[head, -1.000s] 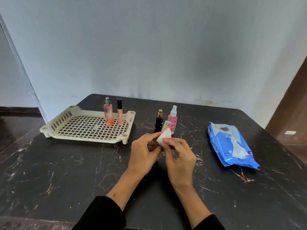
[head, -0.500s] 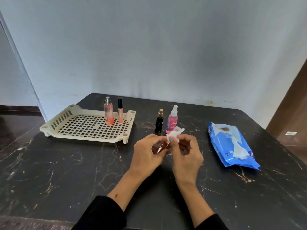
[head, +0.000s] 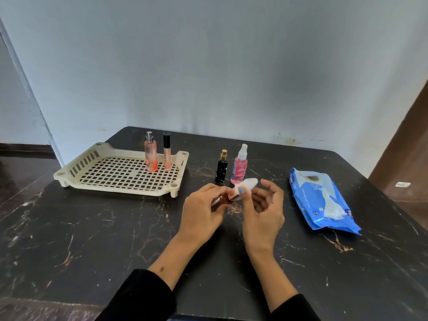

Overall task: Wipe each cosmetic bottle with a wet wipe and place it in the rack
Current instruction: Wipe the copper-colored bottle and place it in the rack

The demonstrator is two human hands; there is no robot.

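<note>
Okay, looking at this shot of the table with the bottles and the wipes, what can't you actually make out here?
All in the head view:
- Small brown bottle: mostly covered by the left hand; its full shape is hidden.
- Wet wipe: its contact with the bottle is hidden by the right hand thumb.
- Labels on the pink spray bottle and the blue wipes pack: too small to read.
- Near table edge: cut off by the frame and sleeves.
</note>
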